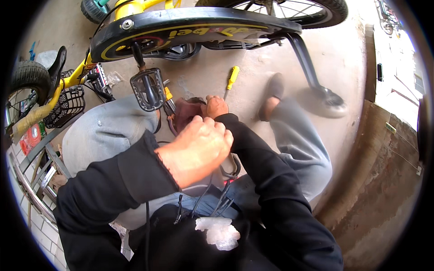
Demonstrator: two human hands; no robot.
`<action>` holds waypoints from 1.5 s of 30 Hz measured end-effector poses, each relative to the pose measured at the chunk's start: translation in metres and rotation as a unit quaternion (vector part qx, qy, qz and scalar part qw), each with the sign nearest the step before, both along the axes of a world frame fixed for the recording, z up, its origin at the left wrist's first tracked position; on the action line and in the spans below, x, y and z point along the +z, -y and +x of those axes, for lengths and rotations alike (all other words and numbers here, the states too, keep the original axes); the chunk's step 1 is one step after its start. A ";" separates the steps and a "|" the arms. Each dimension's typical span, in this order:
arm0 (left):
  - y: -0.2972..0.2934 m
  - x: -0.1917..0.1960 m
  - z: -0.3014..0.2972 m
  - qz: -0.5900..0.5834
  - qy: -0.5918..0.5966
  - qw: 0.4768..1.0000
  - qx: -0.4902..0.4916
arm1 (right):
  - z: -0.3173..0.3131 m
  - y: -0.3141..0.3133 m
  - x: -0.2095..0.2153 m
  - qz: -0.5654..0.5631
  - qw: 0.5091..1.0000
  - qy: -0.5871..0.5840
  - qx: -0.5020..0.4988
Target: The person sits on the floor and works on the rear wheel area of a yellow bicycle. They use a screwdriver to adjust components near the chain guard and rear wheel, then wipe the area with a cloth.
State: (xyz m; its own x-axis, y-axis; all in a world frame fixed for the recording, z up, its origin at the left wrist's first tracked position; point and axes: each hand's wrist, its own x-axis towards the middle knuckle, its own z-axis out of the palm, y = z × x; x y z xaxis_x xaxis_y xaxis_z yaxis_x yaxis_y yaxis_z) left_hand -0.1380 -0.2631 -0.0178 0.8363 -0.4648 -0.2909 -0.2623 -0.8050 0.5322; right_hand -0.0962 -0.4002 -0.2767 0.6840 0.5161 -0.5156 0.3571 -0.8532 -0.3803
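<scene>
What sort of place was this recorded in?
Probably an informal repair spot, perhaps a yard or garage; the view doesn't settle which. A yellow-and-black bicycle stands close in front, with a yellow-handled screwdriver lying on the concrete-looking floor.

A pale grey concrete floor. At upper left, a crumpled clear plastic bag lies near a small blue object. Lower left, grey metal bars stand by white tiles. At right, a stained brown wall.
</scene>
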 end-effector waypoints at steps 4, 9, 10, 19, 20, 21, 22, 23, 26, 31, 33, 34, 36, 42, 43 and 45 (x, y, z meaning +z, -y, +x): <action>-0.002 -0.002 -0.002 0.009 0.018 1.000 -0.001 | -0.018 -0.010 -0.022 0.041 0.998 0.017 0.053; -0.009 -0.002 0.005 0.003 0.020 1.000 0.007 | -0.046 -0.009 -0.023 -0.003 0.988 -0.139 0.068; -0.010 -0.003 0.007 0.009 -0.004 1.000 0.000 | -0.041 -0.012 -0.016 -0.007 0.983 -0.174 0.058; -0.017 0.014 0.027 0.019 -0.088 0.995 -0.032 | -0.017 -0.048 -0.050 0.034 0.999 0.034 -0.010; -0.017 0.014 0.029 0.017 -0.086 0.996 -0.031 | -0.014 -0.053 -0.049 0.002 1.000 0.029 -0.003; -0.017 0.012 0.030 0.014 -0.087 0.996 -0.029 | -0.016 -0.056 -0.051 -0.007 0.999 0.041 -0.007; -0.017 0.011 0.030 0.011 -0.090 0.996 -0.024 | -0.020 -0.058 -0.053 -0.017 0.999 0.051 -0.009; -0.018 0.011 0.030 0.009 -0.071 0.997 -0.018 | -0.022 -0.061 -0.057 -0.027 0.998 0.060 -0.011; -0.020 0.009 0.027 0.019 -0.083 0.996 -0.019 | -0.029 -0.071 -0.073 -0.062 0.996 0.061 -0.001; -0.019 0.002 0.027 0.011 -0.087 0.996 -0.013 | -0.031 -0.077 -0.079 -0.068 0.997 0.037 -0.012; -0.020 -0.001 0.025 0.008 -0.084 0.996 -0.012 | -0.038 -0.079 -0.079 -0.043 0.998 0.035 -0.023; -0.020 -0.001 0.025 0.006 -0.085 0.996 -0.014 | -0.041 -0.081 -0.078 -0.024 0.999 0.024 -0.036; -0.018 0.001 0.027 0.005 -0.087 0.996 -0.017 | -0.047 -0.078 -0.074 0.012 0.998 -0.001 -0.060; -0.014 0.007 0.039 -0.059 -0.076 0.995 0.020 | 0.007 -0.065 0.016 0.051 0.970 -0.226 -0.074; -0.014 0.004 0.042 -0.085 -0.032 0.996 0.025 | 0.012 -0.060 0.012 0.049 0.958 -0.246 -0.138; -0.015 0.007 0.053 -0.130 0.064 0.987 0.063 | 0.023 -0.043 0.016 0.116 0.918 -0.270 -0.268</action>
State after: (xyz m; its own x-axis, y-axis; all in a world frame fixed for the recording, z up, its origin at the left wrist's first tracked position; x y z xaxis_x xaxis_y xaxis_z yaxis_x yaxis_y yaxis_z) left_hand -0.0851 -0.2481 -0.0110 0.9141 -0.4003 -0.0641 -0.2471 -0.6755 0.6947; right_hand -0.0730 -0.3569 -0.2608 0.5495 0.3184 -0.7725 -0.3838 -0.7250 -0.5719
